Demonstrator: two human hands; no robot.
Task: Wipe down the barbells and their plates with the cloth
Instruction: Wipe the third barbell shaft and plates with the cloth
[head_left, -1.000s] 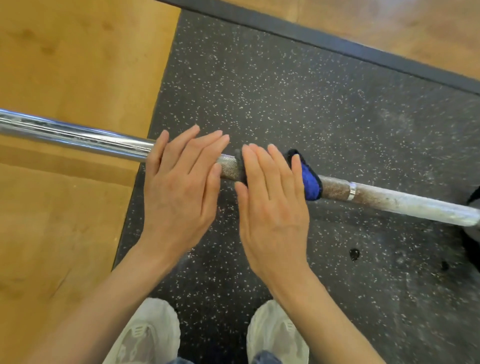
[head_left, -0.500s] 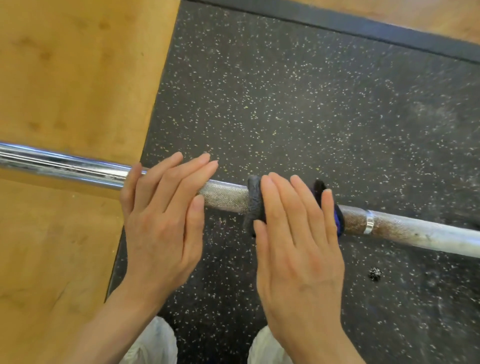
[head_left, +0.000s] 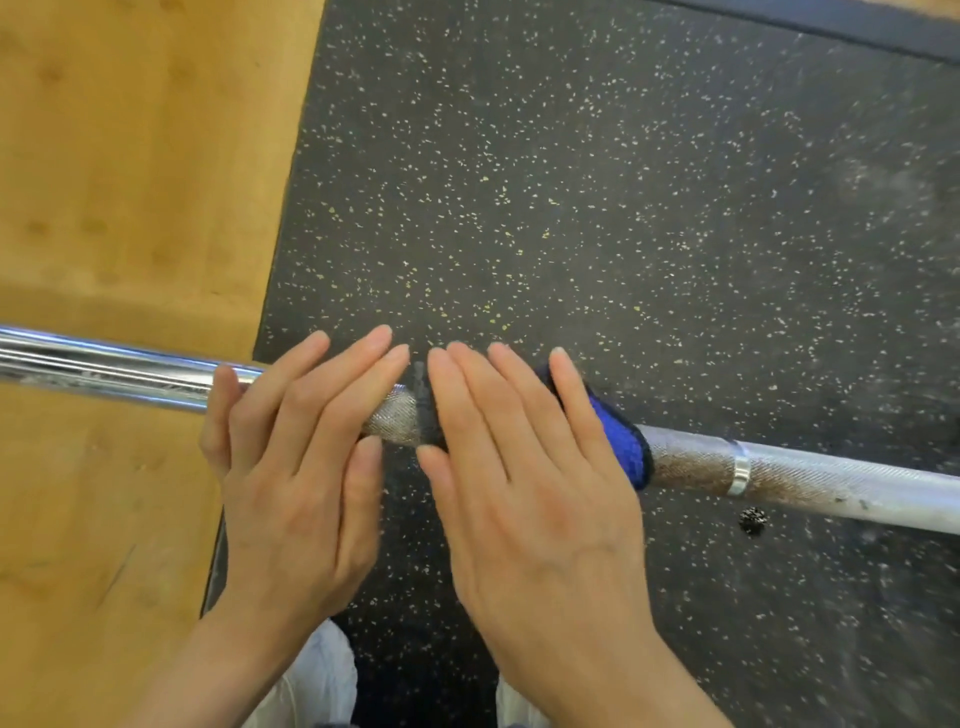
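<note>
In the head view, the barbell (head_left: 779, 475) is seen lying across the frame above speckled rubber flooring (head_left: 571, 208) and a wooden platform (head_left: 130, 182). The blue cloth (head_left: 621, 441) is draped over the knurled shaft and pressed there under the right hand (head_left: 530, 467), whose fingers (head_left: 571, 410) are held straight and flat, so nothing is gripped. The left hand (head_left: 296, 467) is laid on the shaft just beside it, its fingers also straight and flat on the bar.

Rust-coloured grime is seen on the knurling right of the cloth, near a bright ring (head_left: 740, 467).

Since the cloth is only pressed and not wrapped, it could be slid off or bunched up by a sideways stroke, and the underside of the shaft would likely be left unwiped. The bar could also be rolled away under flat palms.

The plates and both bar ends are cut off. Most of the cloth is hidden beneath the hand, and the small dark object (head_left: 753, 519) on the flooring cannot be identified, possibly debris.
</note>
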